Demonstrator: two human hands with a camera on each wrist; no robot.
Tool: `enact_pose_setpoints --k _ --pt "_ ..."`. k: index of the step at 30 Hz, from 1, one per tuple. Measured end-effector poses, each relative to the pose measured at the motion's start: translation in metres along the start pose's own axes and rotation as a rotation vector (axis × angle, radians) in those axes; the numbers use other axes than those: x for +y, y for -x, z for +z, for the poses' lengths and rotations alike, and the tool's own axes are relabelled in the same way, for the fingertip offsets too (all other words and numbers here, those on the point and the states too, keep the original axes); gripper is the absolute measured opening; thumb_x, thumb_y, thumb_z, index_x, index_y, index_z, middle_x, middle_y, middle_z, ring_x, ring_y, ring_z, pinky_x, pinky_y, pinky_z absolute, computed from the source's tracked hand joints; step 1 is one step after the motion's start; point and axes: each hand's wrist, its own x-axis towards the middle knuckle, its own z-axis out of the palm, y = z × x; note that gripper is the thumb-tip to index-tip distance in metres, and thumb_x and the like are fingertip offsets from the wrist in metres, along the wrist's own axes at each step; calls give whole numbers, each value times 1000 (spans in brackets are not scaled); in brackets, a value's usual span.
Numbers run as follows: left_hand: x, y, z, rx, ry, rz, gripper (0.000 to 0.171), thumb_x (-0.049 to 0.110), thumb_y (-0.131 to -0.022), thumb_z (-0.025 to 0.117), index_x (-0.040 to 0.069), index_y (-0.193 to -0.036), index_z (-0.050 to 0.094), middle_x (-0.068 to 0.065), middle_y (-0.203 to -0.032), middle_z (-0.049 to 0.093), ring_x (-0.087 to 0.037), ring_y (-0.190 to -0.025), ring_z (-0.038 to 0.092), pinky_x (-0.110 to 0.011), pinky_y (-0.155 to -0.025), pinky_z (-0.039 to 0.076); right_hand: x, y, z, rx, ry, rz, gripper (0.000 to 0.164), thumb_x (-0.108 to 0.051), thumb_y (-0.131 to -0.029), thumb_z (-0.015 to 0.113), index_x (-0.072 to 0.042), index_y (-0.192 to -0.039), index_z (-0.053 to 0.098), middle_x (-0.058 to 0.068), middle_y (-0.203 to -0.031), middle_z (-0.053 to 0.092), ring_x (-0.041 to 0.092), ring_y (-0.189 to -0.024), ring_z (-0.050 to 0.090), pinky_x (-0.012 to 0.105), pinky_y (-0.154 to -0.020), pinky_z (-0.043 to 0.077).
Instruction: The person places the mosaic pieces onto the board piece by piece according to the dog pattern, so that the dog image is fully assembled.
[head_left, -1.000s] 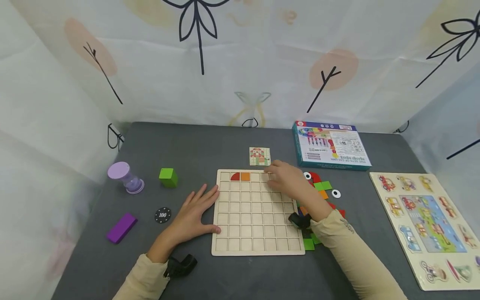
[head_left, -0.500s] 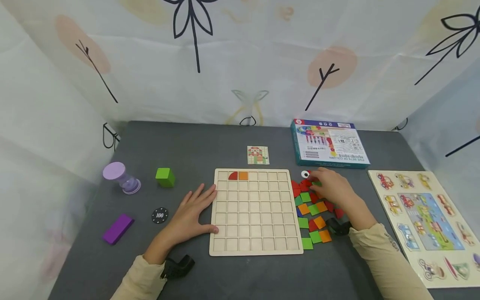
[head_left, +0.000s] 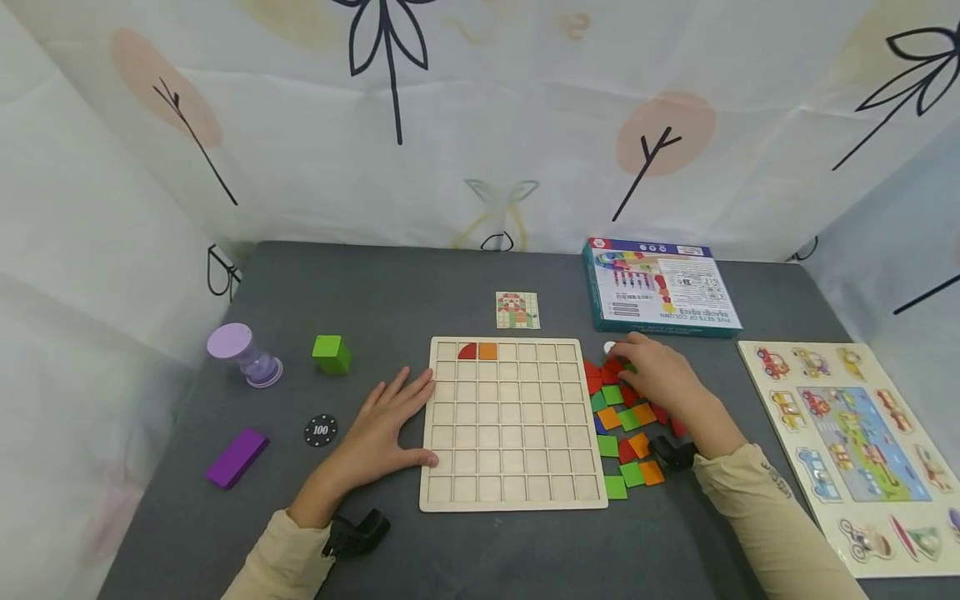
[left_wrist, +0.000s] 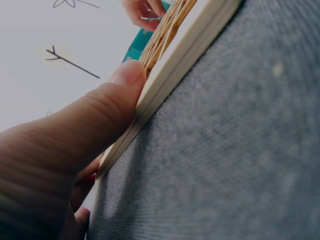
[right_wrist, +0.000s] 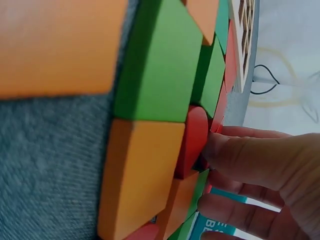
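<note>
In the head view, the spread left hand (head_left: 381,427) rests along the left edge of a wooden grid board (head_left: 517,436); its thumb (left_wrist: 112,102) touches the side rim in the left wrist view. A red quarter-round tile (head_left: 467,351) and an orange square tile (head_left: 487,352) sit in the board's far row. The right hand (head_left: 660,373) is at the far end of a pile of coloured tiles right of the board. In the right wrist view, thumb and forefinger tips are right at a red rounded tile (right_wrist: 193,136); whether they pinch one I cannot tell.
A small pattern card (head_left: 517,311) lies behind the board, and a boxed game (head_left: 663,287) stands back right. Far right is a picture puzzle board (head_left: 765,367). On the left are a lilac spool-shaped piece (head_left: 251,358), a green cube (head_left: 332,355), a purple block (head_left: 237,458) and a black chip (head_left: 321,430).
The right hand has moved from above the board's far right corner to the tile pile, where it has stayed with a slight shift. The left hand keeps its place.
</note>
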Motion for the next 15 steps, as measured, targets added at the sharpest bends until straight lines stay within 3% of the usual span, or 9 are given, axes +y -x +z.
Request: enact_pose_setpoints --k 8,15 --pt "-1 0 0 -2 1 -3 101 59 -61 68 15 -141 26 2 -148 19 -25 -136 8 -51 -105 3 -7 -4 2 51 -58 -76 22 -17 -80 67 -12 -101 67 6 -98 56 19 -83 54 39 -71 48" --pt "-1 0 0 -3 8 -1 101 60 -61 67 15 -142 25 3 -148 18 -26 -136 7 -51 -105 3 -16 -12 8 52 -61 -105 22 -20 -80 67 -10 -100 67 4 -92 57 16 -76 51 33 -68 48"
